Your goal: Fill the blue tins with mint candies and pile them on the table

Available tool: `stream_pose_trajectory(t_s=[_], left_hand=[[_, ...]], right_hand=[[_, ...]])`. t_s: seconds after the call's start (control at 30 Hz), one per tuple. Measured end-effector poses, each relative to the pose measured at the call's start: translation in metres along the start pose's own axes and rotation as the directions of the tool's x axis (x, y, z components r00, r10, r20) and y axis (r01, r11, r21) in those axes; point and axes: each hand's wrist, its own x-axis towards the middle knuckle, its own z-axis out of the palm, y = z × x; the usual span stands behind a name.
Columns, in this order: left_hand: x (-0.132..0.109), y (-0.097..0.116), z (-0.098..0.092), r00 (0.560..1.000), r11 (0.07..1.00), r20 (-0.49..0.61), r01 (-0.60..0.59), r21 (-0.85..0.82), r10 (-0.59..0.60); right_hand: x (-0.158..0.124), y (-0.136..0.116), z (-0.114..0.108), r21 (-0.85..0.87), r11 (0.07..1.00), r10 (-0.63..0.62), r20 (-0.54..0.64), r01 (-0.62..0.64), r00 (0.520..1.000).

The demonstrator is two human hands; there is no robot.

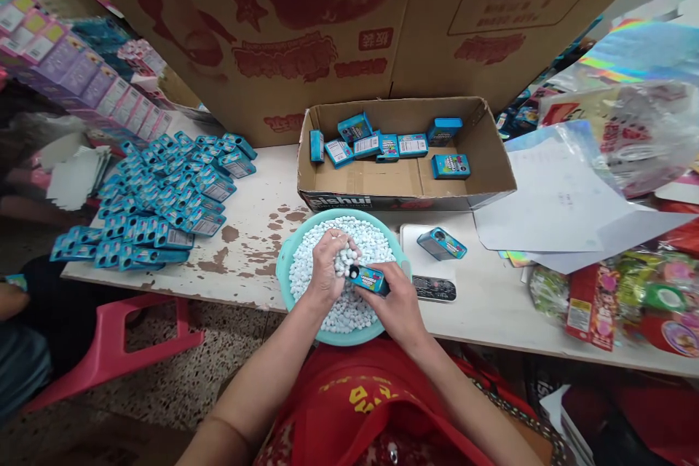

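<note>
Candies (371,240) lie in the bowl (282,269). Behind it stands a carton (494,160). Boxes (164,196) lie left, papers (551,196) right.

Bare table (254,233) lies open between the box pile (164,196) and the basin (285,273). The carton (407,189) blocks the way just behind the basin. A box (441,243) and papers (551,204) crowd the right. Cardboard (328,36) walls off the back.

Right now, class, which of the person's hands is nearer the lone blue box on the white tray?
Right. The right hand, holding another box, sits just left of the lone blue box; the left hand is farther left, cupping white pellets.
</note>
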Motion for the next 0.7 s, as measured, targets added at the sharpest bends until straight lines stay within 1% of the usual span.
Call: stream_pose_trajectory(t_s=[0.1, 0.17, 0.23, 0.37, 0.47, 0.57, 0.7], left_hand=[[-0.003, 0.005, 0.005, 0.996, 0.996, -0.035, -0.087, -0.025, 0.086], [-0.003, 0.006, 0.006, 0.989, 0.99, -0.046, -0.141, -0.008, 0.141], [-0.002, 0.007, 0.008, 0.983, 0.985, -0.076, -0.169, 0.02, 0.17], [0.001, 0.007, 0.013, 0.977, 0.985, -0.132, -0.16, 0.06, 0.166], [0.001, 0.007, 0.016, 0.973, 0.979, -0.131, -0.179, 0.099, 0.191], [0.0, 0.007, 0.018, 0.976, 0.978, -0.109, -0.175, 0.114, 0.188], [-0.001, 0.007, 0.02, 0.971, 0.969, -0.104, -0.202, 0.143, 0.217]], right_hand=[[0.004, -0.008, 0.003, -0.016, 0.999, -0.037, -0.001, 0.037, 0.999], [0.006, -0.011, 0.002, -0.018, 0.998, -0.053, -0.018, 0.053, 0.998], [0.006, -0.012, 0.001, -0.014, 0.999, -0.051, -0.024, 0.051, 0.998], [0.005, -0.012, -0.001, 0.019, 0.999, -0.04, -0.022, 0.041, 0.999], [0.004, -0.011, -0.001, 0.046, 0.998, -0.039, -0.021, 0.04, 0.999], [0.004, -0.011, -0.002, 0.063, 0.997, -0.034, -0.003, 0.034, 0.999], [0.007, -0.012, -0.005, 0.067, 0.997, -0.022, -0.013, 0.023, 1.0]])
